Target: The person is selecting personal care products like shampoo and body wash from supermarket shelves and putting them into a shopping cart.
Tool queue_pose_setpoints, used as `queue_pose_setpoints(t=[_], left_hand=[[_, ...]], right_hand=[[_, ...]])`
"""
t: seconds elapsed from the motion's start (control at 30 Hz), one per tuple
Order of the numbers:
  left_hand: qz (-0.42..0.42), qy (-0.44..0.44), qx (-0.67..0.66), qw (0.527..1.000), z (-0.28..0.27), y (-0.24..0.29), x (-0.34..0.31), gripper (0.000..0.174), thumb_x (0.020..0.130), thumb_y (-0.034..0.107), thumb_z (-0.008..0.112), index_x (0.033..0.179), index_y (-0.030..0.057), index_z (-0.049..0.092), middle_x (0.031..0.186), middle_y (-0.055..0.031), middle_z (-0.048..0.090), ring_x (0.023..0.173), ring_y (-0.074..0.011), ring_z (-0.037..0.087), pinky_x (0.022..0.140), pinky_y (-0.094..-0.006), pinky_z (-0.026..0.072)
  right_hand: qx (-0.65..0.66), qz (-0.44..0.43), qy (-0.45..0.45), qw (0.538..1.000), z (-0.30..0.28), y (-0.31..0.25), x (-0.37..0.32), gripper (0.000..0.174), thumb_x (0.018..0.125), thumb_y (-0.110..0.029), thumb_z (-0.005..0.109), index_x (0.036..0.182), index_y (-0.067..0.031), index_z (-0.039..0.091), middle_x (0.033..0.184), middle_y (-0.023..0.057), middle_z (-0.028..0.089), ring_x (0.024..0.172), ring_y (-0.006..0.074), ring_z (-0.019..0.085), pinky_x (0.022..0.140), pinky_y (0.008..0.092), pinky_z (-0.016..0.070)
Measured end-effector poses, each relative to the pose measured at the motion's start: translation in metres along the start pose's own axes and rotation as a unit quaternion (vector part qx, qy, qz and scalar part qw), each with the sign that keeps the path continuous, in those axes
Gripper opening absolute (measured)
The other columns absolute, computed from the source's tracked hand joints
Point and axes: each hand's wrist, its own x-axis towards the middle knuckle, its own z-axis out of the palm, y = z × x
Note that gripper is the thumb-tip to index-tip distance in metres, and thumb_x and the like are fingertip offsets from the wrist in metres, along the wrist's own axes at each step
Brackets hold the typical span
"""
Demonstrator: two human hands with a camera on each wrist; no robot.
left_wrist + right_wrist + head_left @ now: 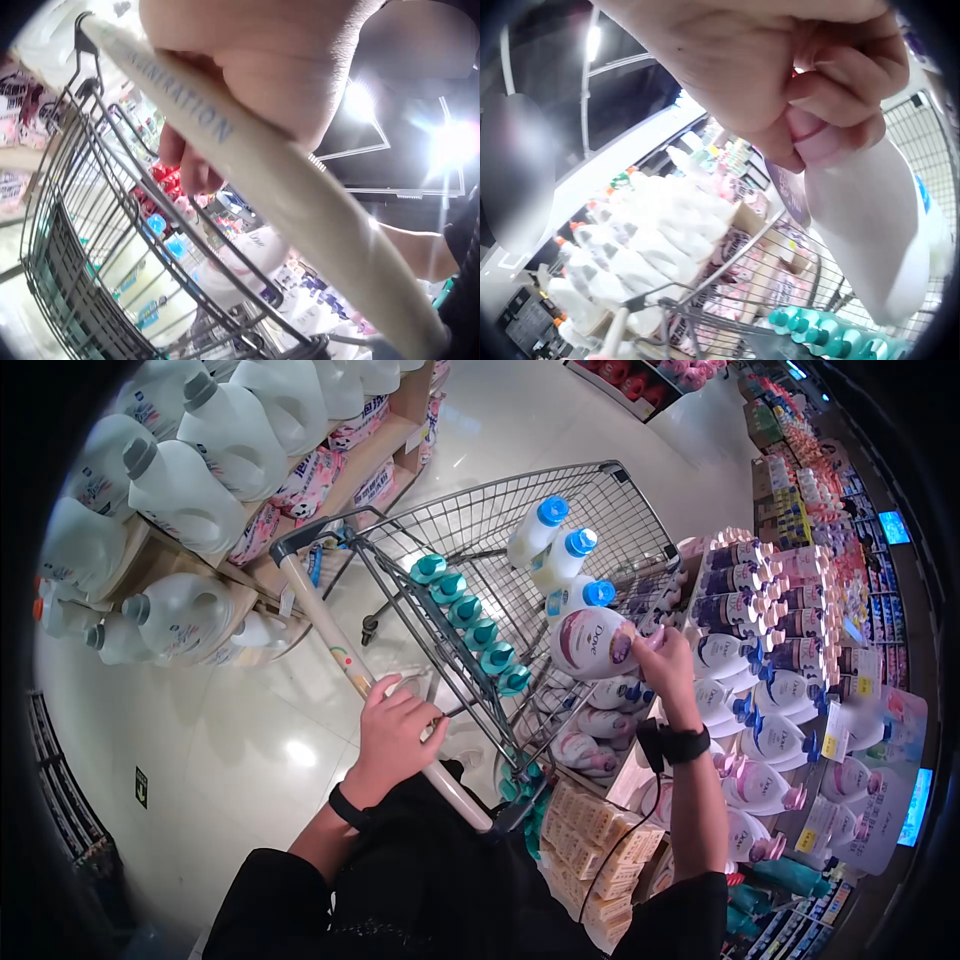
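My right hand (670,672) grips a white Dove pump bottle (588,644) by its pink top (819,144). The bottle hangs tilted over the right side of the shopping cart (470,490), its purple-flowered label facing up in the head view. My left hand (393,738) is on the cart's beige handle (325,622), and the left wrist view has its fingers (196,171) curled round the bar. Just beyond the Dove bottle, three blue-capped white bottles (562,560) stand in the cart. A row of several teal-topped bottles (465,612) lines its near side.
To the right, a shelf display holds many Dove bottles (780,740) and purple-labelled bottles (735,585). Stacked yellowish packs (600,840) sit near the cart's right corner. Large white jugs (190,490) fill shelves at left. Pale tiled floor (250,760) lies left of the handle.
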Motion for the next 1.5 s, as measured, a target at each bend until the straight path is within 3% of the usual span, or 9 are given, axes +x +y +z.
queue_pose_setpoints(t=[0.23, 0.4, 0.67, 1.03, 1.1, 1.17, 1.2, 1.4, 1.5], left_hand=[[-0.003, 0.059, 0.006, 0.998, 0.011, 0.0, -0.004, 0.017, 0.065, 0.011, 0.071, 0.057, 0.0099, 0.056, 0.051, 0.0002, 0.048, 0.052, -0.0194, 0.049, 0.079, -0.0353, 0.0446], [-0.029, 0.012, 0.05, 0.998, 0.01, 0.006, -0.002, 0.016, 0.061, 0.011, 0.067, 0.054, 0.0096, 0.053, 0.052, -0.0009, 0.05, 0.053, -0.0203, 0.049, 0.078, -0.035, 0.0445], [0.007, -0.285, 0.116, 0.952, -0.008, 0.006, 0.011, 0.023, 0.073, 0.024, 0.062, 0.056, 0.0096, 0.06, 0.053, -0.0072, 0.058, 0.051, -0.0222, 0.057, 0.065, -0.0358, 0.0388], [0.031, -0.324, 0.071, 0.943, -0.011, -0.001, 0.031, 0.027, 0.073, 0.021, 0.065, 0.052, 0.0078, 0.054, 0.05, -0.0084, 0.053, 0.046, -0.0248, 0.055, 0.052, -0.0367, 0.0434], [0.016, -0.345, 0.076, 0.935, -0.011, -0.002, 0.034, 0.026, 0.073, 0.022, 0.065, 0.053, 0.0077, 0.056, 0.05, -0.0085, 0.055, 0.046, -0.0255, 0.056, 0.05, -0.0369, 0.0437], [0.012, -0.355, 0.084, 0.931, -0.01, -0.002, 0.035, 0.025, 0.073, 0.023, 0.064, 0.054, 0.0078, 0.057, 0.051, -0.0085, 0.056, 0.047, -0.026, 0.057, 0.05, -0.0373, 0.0442], [0.001, -0.365, 0.093, 0.926, -0.009, -0.002, 0.036, 0.025, 0.073, 0.024, 0.064, 0.055, 0.0079, 0.058, 0.052, -0.0085, 0.057, 0.048, -0.0265, 0.058, 0.049, -0.0377, 0.0447], [0.012, -0.356, 0.101, 0.929, 0.005, -0.007, 0.054, 0.03, 0.071, 0.029, 0.065, 0.051, 0.0083, 0.06, 0.053, -0.009, 0.06, 0.047, -0.0296, 0.06, 0.048, -0.0397, 0.0459], [0.054, -0.318, 0.099, 0.941, 0.014, -0.012, 0.06, 0.032, 0.069, 0.029, 0.068, 0.047, 0.0101, 0.055, 0.049, -0.0068, 0.055, 0.044, -0.0296, 0.056, 0.047, -0.0385, 0.0434]], right_hand=[[-0.014, 0.204, -0.027, 0.978, 0.115, 0.048, 0.062, 0.061, 0.075, -0.051, 0.072, 0.085, 0.0091, 0.07, 0.071, 0.0187, 0.07, 0.065, 0.0294, 0.072, 0.069, 0.0362, 0.0566], [0.092, 0.331, -0.01, 0.939, 0.176, 0.057, 0.071, 0.039, 0.084, -0.028, 0.073, 0.085, 0.0106, 0.069, 0.074, 0.0169, 0.071, 0.056, 0.0228, 0.071, 0.046, 0.0301, 0.0582], [0.13, 0.427, -0.009, 0.895, 0.257, 0.095, 0.073, 0.044, 0.086, -0.03, 0.073, 0.093, 0.0132, 0.067, 0.082, 0.0189, 0.071, 0.056, 0.0263, 0.071, 0.044, 0.033, 0.057], [0.099, 0.425, -0.121, 0.892, 0.298, 0.111, 0.09, 0.046, 0.081, -0.04, 0.074, 0.089, 0.0053, 0.073, 0.083, 0.0184, 0.072, 0.056, 0.0294, 0.071, 0.052, 0.036, 0.0588], [0.042, 0.409, -0.146, 0.9, 0.313, 0.128, 0.096, 0.049, 0.076, -0.041, 0.074, 0.098, 0.0029, 0.073, 0.096, 0.0199, 0.072, 0.083, 0.0313, 0.071, 0.073, 0.0372, 0.0572], [-0.018, 0.367, -0.17, 0.914, 0.302, 0.126, 0.098, 0.054, 0.071, -0.042, 0.073, 0.106, -0.0014, 0.073, 0.113, 0.0203, 0.07, 0.114, 0.0329, 0.064, 0.098, 0.0394, 0.0495], [0.004, 0.381, -0.192, 0.904, 0.298, 0.127, 0.102, 0.05, 0.072, -0.038, 0.071, 0.106, -0.0016, 0.073, 0.114, 0.0194, 0.07, 0.112, 0.0327, 0.065, 0.096, 0.0405, 0.0508], [0.147, 0.317, -0.181, 0.919, 0.153, 0.028, 0.103, 0.035, 0.082, -0.025, 0.061, 0.089, 0.0083, 0.07, 0.075, 0.0194, 0.072, 0.061, 0.0266, 0.072, 0.06, 0.0328, 0.0578], [0.264, 0.225, -0.105, 0.932, 0.076, 0.018, 0.067, 0.039, 0.087, -0.031, 0.062, 0.09, 0.0065, 0.069, 0.068, 0.0129, 0.069, 0.057, 0.0196, 0.07, 0.056, 0.0296, 0.0549]])
